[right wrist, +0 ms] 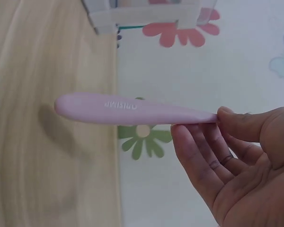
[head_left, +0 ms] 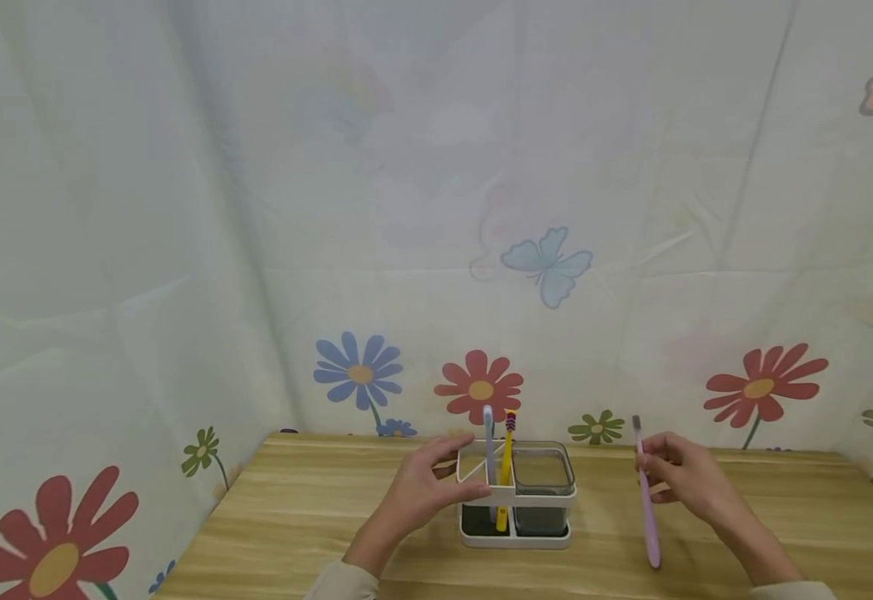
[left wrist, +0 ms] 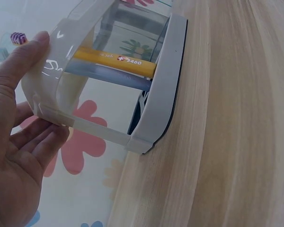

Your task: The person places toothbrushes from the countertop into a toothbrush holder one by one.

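Observation:
A white toothbrush holder (head_left: pixel 517 542) stands on the wooden table, with a blue toothbrush (head_left: pixel 489 442) and a yellow toothbrush (head_left: pixel 507 458) upright in its left part and a clear cup (head_left: pixel 544 471) in its right part. My left hand (head_left: pixel 424 483) grips the holder's upper rim at its left side, thumb along the front. To the right of the holder, my right hand (head_left: pixel 687 475) pinches a pink toothbrush (head_left: pixel 648 517) near its neck. The brush is nearly upright, bristles at the top. In the right wrist view, the thick end of its handle hangs over the table, casting a shadow.
The wooden table (head_left: pixel 316 517) ends at a pale curtain (head_left: pixel 406 208) behind it, printed with flowers and butterflies. Another stretch of curtain (head_left: pixel 106 333) runs along the left side of the table.

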`<state>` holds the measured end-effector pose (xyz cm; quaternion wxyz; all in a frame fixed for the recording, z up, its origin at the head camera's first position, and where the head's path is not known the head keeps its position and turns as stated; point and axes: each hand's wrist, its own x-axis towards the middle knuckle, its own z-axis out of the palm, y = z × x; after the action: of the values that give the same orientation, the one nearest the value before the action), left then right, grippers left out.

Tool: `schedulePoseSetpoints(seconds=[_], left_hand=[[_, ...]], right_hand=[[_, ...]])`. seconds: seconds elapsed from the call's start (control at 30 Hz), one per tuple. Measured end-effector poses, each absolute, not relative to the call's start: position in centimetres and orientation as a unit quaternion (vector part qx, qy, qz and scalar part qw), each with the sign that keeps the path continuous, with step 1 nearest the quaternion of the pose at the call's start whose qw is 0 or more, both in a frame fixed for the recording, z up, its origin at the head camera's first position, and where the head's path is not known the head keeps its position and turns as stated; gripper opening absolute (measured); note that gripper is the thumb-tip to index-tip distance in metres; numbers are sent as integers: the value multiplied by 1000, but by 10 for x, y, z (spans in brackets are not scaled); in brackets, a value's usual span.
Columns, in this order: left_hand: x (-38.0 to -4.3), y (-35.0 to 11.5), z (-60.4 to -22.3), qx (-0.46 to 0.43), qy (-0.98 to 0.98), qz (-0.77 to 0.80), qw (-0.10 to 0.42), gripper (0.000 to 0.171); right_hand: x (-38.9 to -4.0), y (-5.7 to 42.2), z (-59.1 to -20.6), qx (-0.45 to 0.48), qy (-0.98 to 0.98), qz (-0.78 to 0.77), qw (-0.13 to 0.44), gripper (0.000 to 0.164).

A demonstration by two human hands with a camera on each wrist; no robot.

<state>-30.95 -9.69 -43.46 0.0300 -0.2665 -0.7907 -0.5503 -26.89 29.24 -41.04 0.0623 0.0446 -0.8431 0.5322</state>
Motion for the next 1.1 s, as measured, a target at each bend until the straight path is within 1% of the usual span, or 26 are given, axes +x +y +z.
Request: schedulePoseSetpoints(seconds=[0.13, 0.4, 0.67, 0.93, 1.1], left_hand=[[-309, -98, -435, -264, -792, -549, 30, 67], [-310, -98, -435, -268, -790, -551, 27, 66], [-309, -97, -434, -264, -793, -548, 28, 65], [-310, -97, -436, -264, -792, -550, 27, 66], [-310, -97, -436, -262, -793, -549, 26, 66]], right_hand=[[-265, 286, -401, 64, -831, 546, 83, 22], [-252, 269, -377, 83, -807, 564, 155, 32], [-246, 243, -355, 107, -773, 588, 211, 33], [-246, 215, -344, 135, -707, 653, 237, 25], [-246, 200, -340, 132, -710, 647, 243, 27]])
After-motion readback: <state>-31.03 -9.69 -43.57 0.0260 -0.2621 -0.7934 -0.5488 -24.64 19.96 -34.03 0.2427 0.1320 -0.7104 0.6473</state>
